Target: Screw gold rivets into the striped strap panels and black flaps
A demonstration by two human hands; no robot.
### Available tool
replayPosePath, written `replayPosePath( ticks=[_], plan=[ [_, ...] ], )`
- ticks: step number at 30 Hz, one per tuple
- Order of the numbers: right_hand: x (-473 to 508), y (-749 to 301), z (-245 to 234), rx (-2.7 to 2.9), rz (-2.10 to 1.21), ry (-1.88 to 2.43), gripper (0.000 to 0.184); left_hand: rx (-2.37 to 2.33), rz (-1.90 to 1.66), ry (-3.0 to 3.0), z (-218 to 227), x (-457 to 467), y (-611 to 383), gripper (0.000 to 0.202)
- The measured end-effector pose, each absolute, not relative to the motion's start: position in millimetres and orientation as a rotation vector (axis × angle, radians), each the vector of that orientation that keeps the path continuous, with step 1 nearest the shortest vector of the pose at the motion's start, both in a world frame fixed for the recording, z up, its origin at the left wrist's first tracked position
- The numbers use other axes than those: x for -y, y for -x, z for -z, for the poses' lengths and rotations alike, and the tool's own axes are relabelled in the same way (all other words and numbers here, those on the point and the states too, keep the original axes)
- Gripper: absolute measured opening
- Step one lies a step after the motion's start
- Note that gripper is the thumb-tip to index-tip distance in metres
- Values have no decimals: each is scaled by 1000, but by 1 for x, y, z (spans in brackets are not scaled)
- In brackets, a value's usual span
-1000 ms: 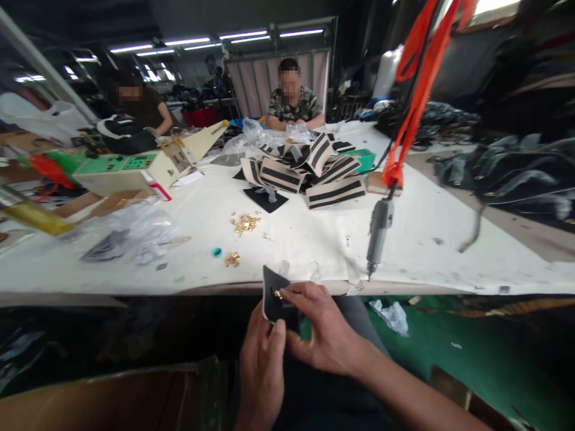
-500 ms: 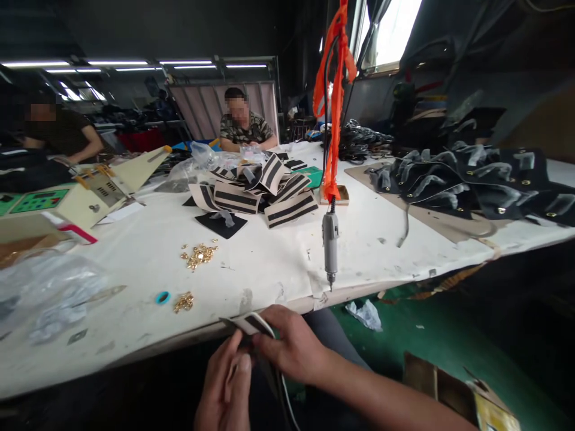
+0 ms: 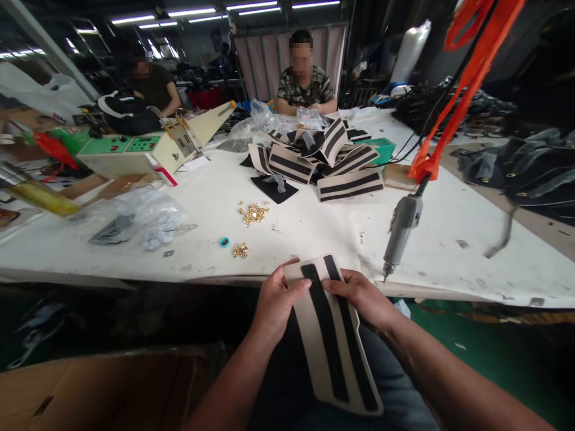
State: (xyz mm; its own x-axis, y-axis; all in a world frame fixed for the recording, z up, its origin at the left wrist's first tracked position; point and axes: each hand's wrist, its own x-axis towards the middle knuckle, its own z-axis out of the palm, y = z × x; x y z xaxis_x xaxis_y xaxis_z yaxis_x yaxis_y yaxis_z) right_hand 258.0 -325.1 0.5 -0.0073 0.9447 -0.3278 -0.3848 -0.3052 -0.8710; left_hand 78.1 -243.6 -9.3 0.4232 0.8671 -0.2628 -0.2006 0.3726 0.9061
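Observation:
Both hands grip a beige panel with black stripes (image 3: 323, 335) by its upper end, over my lap below the table edge. My left hand (image 3: 281, 296) holds the left side, its thumb lying on the panel's face. On the opposite edge my right hand (image 3: 359, 293) pinches it, thumb also on top. Fingers behind the panel are hidden. Beyond the hands lie a small pile of gold metal pieces (image 3: 240, 250), a larger gold pile (image 3: 254, 214) and a blue ring (image 3: 224, 242). A grey electric screwdriver (image 3: 402, 230) hangs on the right from an orange strap.
Similar striped panels (image 3: 350, 184) lie heaped mid-table. A cream machine with a green control panel (image 3: 135, 157) stands at left, near a clear plastic bag (image 3: 130, 218). One person (image 3: 305, 84) sits across the table, another (image 3: 155, 90) at far left. Black pieces (image 3: 516, 161) are stacked at right.
The panel, seen edge-on and bent before, now lies spread with its striped face up. Both hands have shifted to its upper end. The view has turned left, and the screwdriver now hangs at a slant.

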Motion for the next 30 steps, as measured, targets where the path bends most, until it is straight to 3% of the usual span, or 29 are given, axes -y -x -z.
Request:
replayPosePath(
  ticks=[3,19,26,30],
  plan=[
    [318,-266,4,782,-1542,1275,42,-909,-798,-991,14,237,-79,58],
    [249,-294,0,1445,-1119,1965,26,-1229,-647,-1583,25,189,-109,34],
    [245,-289,0,1575,-917,2112,24,-1213,-535,-1842,12,182,-113,35],
    [242,-290,1,1586,-835,2161,22,-1151,-678,-2285,18,183,-106,44]
  ],
)
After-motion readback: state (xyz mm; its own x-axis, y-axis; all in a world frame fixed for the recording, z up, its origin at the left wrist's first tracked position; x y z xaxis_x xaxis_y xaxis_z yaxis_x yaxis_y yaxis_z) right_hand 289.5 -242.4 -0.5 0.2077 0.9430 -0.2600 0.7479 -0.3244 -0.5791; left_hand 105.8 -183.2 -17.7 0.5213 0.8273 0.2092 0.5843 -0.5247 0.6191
